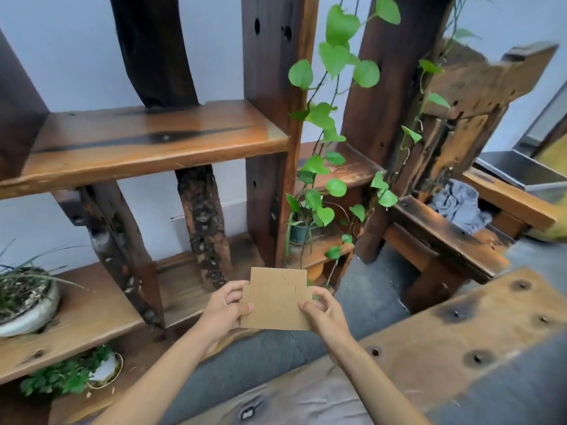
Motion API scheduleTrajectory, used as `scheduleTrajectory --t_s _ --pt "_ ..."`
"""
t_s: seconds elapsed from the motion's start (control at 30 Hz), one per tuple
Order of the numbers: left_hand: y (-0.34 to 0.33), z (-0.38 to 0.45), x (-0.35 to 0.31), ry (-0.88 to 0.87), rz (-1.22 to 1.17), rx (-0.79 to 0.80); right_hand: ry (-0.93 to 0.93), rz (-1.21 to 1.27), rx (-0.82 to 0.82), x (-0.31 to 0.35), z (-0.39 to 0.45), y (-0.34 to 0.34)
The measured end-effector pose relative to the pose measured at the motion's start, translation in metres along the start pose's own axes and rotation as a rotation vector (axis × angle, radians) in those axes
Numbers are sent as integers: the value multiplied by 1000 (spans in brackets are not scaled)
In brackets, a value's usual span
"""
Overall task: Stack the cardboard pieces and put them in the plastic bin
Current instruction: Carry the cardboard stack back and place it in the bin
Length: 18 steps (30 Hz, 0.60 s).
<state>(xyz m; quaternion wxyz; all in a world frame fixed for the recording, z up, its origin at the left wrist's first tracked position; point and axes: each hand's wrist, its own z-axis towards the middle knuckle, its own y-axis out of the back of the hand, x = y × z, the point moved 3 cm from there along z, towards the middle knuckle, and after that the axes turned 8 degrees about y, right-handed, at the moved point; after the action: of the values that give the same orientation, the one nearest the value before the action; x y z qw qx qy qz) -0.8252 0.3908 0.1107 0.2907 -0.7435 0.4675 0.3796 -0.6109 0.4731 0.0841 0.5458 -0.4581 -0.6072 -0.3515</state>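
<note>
Flat brown cardboard pieces (277, 299) are held as a small stack in front of me, over the lower shelf edge. My left hand (225, 303) grips the stack's left edge with the thumb on top. My right hand (322, 306) pinches the right edge. At least two layers show, the rear one sticking out slightly at the left. No plastic bin is in view.
A dark wooden shelf unit (147, 142) fills the view ahead. A trailing green vine (334, 59) hangs at centre. Potted plants (27, 299) sit on the left shelves. A grey cloth (460, 207) lies at right, and a wooden bench (445, 326) at lower right.
</note>
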Motion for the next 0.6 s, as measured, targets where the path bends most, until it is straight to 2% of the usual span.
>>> scheduleTrajectory --t_s 0.27,0.6 --pt "-19 9 36 53 107 113 -60 -1 -145 -33 -47 27" --pt "-75 -1 62 116 208 296 -91 52 -376 -50 -109 72"
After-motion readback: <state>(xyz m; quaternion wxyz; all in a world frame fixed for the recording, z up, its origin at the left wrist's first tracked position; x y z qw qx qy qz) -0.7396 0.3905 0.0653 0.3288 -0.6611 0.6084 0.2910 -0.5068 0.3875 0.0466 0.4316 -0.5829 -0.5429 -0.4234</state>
